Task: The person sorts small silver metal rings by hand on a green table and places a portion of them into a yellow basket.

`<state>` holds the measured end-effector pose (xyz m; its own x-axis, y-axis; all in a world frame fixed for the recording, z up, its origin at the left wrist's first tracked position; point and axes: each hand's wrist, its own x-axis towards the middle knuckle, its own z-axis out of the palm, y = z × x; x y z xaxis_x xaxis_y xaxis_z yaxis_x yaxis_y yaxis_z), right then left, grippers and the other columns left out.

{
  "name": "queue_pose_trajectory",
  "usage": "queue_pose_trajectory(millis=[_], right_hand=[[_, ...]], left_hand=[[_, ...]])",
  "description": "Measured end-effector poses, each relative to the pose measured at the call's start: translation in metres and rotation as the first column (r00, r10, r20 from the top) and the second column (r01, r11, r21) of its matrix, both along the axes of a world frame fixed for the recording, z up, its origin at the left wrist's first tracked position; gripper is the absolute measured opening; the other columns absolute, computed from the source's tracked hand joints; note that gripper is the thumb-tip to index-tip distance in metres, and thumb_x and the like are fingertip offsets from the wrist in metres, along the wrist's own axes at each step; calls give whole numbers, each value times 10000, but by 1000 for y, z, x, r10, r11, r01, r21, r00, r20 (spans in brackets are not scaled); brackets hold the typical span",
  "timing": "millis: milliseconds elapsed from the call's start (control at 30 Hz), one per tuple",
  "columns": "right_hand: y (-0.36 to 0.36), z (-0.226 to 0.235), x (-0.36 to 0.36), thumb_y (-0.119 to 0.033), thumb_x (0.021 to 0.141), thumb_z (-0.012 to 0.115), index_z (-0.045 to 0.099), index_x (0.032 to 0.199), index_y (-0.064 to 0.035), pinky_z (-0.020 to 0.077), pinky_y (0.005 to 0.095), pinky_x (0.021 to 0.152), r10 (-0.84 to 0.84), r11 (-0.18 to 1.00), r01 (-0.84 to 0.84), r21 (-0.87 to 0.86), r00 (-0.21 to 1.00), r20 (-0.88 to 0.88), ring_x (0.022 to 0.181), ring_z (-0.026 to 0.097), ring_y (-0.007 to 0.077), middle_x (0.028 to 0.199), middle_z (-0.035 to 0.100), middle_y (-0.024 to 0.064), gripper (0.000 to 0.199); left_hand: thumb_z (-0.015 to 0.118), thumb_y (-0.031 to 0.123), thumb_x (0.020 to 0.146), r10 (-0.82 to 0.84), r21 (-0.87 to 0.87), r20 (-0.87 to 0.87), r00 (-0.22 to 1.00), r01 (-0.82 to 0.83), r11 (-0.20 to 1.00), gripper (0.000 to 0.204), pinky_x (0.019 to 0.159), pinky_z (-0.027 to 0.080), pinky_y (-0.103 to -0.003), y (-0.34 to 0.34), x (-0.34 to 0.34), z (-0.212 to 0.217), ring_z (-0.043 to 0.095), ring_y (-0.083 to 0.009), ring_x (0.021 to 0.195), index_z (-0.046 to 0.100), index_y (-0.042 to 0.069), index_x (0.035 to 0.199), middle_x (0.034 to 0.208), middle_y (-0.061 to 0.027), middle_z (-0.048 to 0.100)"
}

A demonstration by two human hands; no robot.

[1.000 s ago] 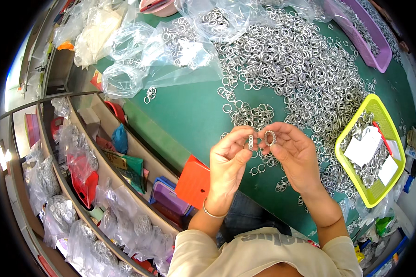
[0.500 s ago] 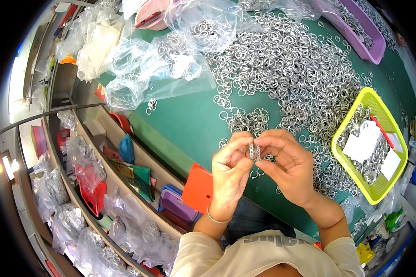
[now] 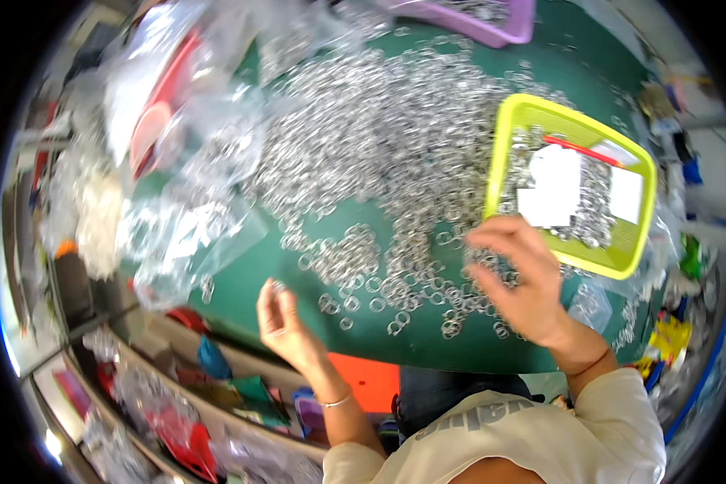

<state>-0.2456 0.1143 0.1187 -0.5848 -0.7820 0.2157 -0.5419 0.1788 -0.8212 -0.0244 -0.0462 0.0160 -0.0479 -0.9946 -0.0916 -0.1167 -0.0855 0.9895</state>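
Note:
My left hand (image 3: 289, 327) is raised at the left of the loose rings, thumb and fingers pinched together. A small bit of silver metal rings (image 3: 278, 285) shows at its fingertips; most is hidden. My right hand (image 3: 528, 278) hangs in front of the green-yellow basket (image 3: 502, 153), its thumb and fingers spread, with no thing visible in its grip. Under and beside it lie loose silver rings (image 3: 427, 290). A large heap of the same rings (image 3: 379, 129) spreads behind, and a smaller cluster (image 3: 343, 254) lies between my hands. The picture is slightly blurred.
The basket holds rings, white paper slips (image 3: 555, 185) and a red pen-like stick (image 3: 581, 151). A purple tray (image 3: 492, 34) stands at the back. Clear plastic bags (image 3: 194, 234) cover the left of the green table (image 3: 242, 310). Below is an open drawer (image 3: 165, 335).
My hands have come apart: the left moved left with the rings, the right moved right toward the basket and opened. The view has turned, so the table appears shifted.

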Motion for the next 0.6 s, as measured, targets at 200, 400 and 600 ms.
queue_pose_trajectory(millis=[200,400,600], right_hand=[[69,7,-71,-7,665,695,572,1066,-10,428,392,847,-102,862,295,413,897,-429,990,508,347,1049,545,141,419],[59,1,-108,-85,661,729,509,1171,-18,360,427,938,152,880,83,467,883,-444,1121,439,336,1206,482,134,559],[69,-28,-115,-142,636,754,526,1124,-40,325,393,898,303,753,126,645,805,-511,1052,459,267,1053,495,124,548]], left_hand=[[606,69,858,114,-215,368,923,-35,976,263,730,448,-292,-46,27,-58,512,-147,802,584,-3,1110,943,-67,573],[599,51,848,191,-383,590,784,64,921,291,724,444,-330,-58,18,-70,495,-194,807,549,-14,1127,1017,-114,539],[590,105,866,163,-485,614,773,205,850,312,784,412,-368,-40,-8,-53,488,-242,973,526,10,1156,1123,-130,510]])
